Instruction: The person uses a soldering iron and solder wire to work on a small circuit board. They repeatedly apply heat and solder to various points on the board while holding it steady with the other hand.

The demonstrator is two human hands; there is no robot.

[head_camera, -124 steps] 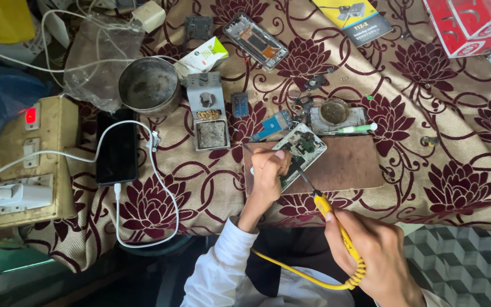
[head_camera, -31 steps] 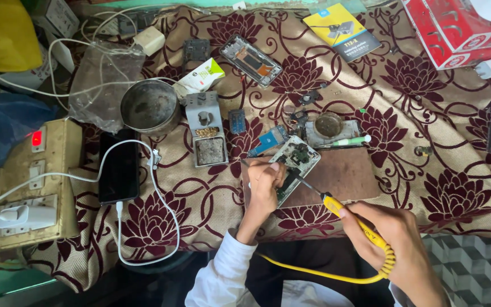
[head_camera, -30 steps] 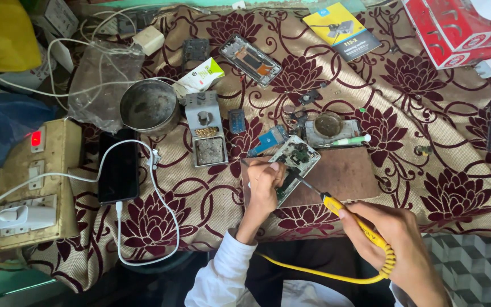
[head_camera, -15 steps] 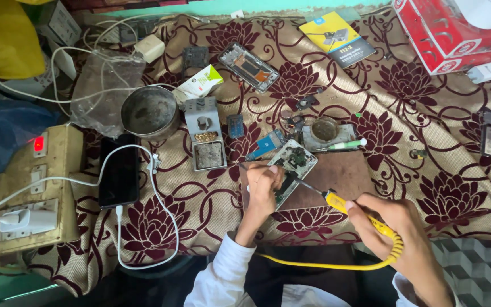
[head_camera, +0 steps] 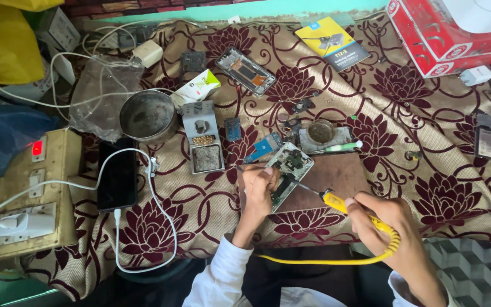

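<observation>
We are pressing our left hand point(head_camera: 258, 183) down on the opened phone with its exposed grey circuit board point(head_camera: 288, 172), fingers clamped on its near edge, apparently to keep it from sliding on the brown rectangular work mat point(head_camera: 336, 179) where it is lying. Our right hand point(head_camera: 390, 220) is gripping the yellow-handled soldering iron point(head_camera: 336, 202) like a pen, fingers closed around the handle, its thin tip angling onto the board. The coiled yellow cord point(head_camera: 336, 260) is trailing off toward our lap. Just beyond the phone, a round tin of flux point(head_camera: 320, 132) is sitting within reach on the maroon-flowered cloth surface point(head_camera: 439, 165). The exact joint the tip is touching is too small to make out, and our left hand is hiding part of the board.
</observation>
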